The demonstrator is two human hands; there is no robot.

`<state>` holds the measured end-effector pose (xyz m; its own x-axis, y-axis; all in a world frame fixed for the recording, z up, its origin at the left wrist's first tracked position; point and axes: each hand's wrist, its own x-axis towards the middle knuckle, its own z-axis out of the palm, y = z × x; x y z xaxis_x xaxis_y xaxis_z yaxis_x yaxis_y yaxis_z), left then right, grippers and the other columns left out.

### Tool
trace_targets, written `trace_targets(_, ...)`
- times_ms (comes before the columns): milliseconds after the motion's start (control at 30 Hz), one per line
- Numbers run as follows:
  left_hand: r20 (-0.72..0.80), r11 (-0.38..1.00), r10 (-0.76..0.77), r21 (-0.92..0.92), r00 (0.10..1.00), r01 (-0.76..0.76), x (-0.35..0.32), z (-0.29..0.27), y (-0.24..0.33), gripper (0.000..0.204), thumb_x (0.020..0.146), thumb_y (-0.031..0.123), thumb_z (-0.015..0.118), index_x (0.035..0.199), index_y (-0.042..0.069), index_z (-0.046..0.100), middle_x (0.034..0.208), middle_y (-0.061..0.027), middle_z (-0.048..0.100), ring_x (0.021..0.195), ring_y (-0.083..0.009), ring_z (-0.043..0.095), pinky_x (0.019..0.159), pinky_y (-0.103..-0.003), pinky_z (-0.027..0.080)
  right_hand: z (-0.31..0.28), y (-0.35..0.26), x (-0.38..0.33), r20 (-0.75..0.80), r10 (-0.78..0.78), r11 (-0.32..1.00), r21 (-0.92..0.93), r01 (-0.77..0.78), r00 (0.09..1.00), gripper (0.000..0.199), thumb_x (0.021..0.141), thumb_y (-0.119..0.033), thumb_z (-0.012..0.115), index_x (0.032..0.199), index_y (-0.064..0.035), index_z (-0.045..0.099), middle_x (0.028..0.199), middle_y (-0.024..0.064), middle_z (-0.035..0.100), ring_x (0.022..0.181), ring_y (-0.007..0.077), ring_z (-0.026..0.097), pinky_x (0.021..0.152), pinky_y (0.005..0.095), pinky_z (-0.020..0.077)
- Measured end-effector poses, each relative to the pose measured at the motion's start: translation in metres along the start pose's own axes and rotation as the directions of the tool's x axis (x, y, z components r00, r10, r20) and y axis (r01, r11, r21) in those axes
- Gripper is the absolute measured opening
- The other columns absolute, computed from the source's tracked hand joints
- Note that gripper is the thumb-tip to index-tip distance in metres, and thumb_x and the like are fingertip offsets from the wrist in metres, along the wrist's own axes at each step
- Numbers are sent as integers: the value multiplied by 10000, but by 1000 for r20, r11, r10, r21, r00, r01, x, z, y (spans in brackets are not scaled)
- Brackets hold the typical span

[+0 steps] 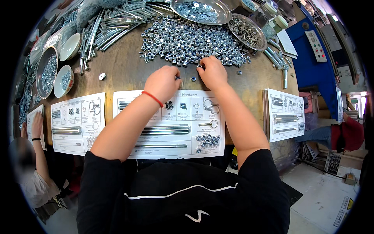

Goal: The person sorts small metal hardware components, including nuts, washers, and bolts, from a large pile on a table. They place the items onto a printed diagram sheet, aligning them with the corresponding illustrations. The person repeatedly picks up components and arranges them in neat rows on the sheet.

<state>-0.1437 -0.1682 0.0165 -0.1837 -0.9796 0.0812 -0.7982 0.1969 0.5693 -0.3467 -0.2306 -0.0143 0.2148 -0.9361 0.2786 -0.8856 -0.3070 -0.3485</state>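
Observation:
A large heap of lock nuts, silver with blue inserts, spreads over the wooden table in front of me. My left hand, a red band at its wrist, is closed just short of the heap. A small bluish metal piece peeks out at its fingertips, mostly hidden. My right hand is at the heap's near edge, its thumb and fingers pinched on a nut. One loose lock nut lies on the table between both hands. Under my forearms is a printed hardware sheet with pictures of bolts, nuts and rings.
Long bolts are piled at the far left, near bowls of small screws. A steel dish of washers and a dish of small fasteners stand behind the heap. More sheets lie right. Another person's hand is at the left.

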Motion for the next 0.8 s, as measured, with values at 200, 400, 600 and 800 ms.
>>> trace_targets(200, 48, 985, -77, -153, 996, 84, -49, -31, 10, 177, 856, 191, 684, 958, 47, 684, 918, -116, 662, 823, -300, 648, 742, -393, 523, -9, 15, 7, 170, 147, 987, 45, -157, 974, 250, 873, -274, 637, 900, -39, 717, 959, 160, 677, 940, 343, 639, 830, 453, 513)
trace_targets(400, 16, 954, -152, -259, 988, 151, -95, -44, -3, 203, 834, 145, 721, 976, 5, 681, 842, -123, 645, 721, -242, 643, 672, -345, 515, -7, 7, -14, 198, 86, 967, 219, -130, 976, 214, 845, -176, 693, 1035, -79, 708, 1078, 137, 648, 949, 342, 632, 842, 434, 513)
trace_targets(600, -20, 966, -57, -254, 998, 50, -123, -42, 18, 194, 802, 60, 757, 964, -14, 681, 790, -80, 644, 691, -146, 597, 639, -275, 493, 15, 15, -15, 16, -53, 997, 64, 52, 998, 213, 818, -120, 691, 1026, -84, 718, 941, 123, 677, 894, 332, 647, 803, 411, 525)
trace_targets(800, 106, 953, 246, -207, 963, -221, -151, 0, 51, 191, 769, 111, 788, 909, 47, 675, 779, -70, 636, 638, -193, 632, 584, -312, 506, 5, 10, -23, -69, 51, 993, 106, -43, 996, 229, 812, -151, 704, 1026, -72, 720, 873, 105, 696, 851, 298, 664, 795, 394, 531)
